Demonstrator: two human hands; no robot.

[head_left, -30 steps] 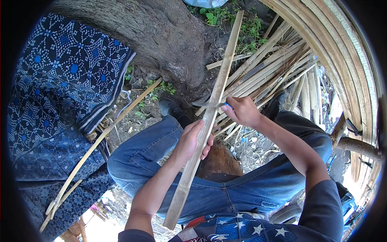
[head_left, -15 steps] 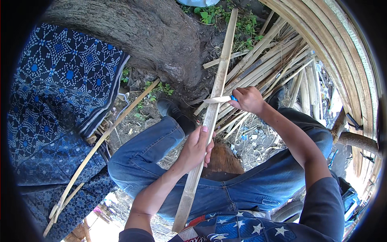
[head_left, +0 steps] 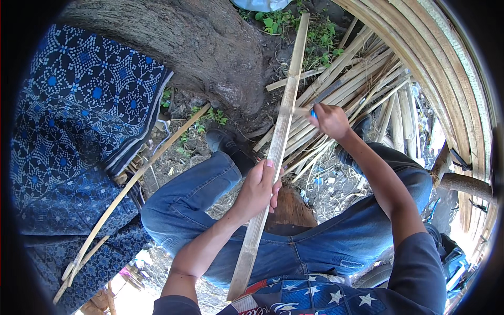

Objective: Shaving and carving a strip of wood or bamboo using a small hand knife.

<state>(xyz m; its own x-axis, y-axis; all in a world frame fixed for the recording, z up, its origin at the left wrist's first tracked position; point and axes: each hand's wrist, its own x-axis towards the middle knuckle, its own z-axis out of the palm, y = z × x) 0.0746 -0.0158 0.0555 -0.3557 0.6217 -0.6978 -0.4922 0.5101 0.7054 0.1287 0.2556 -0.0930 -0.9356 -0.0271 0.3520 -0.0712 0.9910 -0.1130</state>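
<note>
A long, flat bamboo strip [head_left: 287, 100] slants from my lap up to the far side, its near end close to my shirt. My left hand [head_left: 258, 188] is wrapped round it below the middle, thumb lying along its face. Farther up, my right hand [head_left: 331, 122] grips a knife by its blue handle [head_left: 314, 113]. The knife blade [head_left: 299, 111] is smeared by motion and points left toward the strip; whether it touches the wood I cannot tell. Between my knees stands a brown wooden block [head_left: 294, 207], partly covered by my left hand and the strip.
A thick tree trunk [head_left: 210, 58] rises at the far left. Beyond my right hand lies a pile of split strips [head_left: 352, 84]. Patterned blue cloth [head_left: 79, 110] hangs at left beside a thin pole [head_left: 142, 170]. Long curved strips [head_left: 446, 68] form a barrier on the right.
My right hand has shifted slightly right and nearer me with the knife. The blade, sharp across the strip before, is now blurred. My left hand keeps its grip.
</note>
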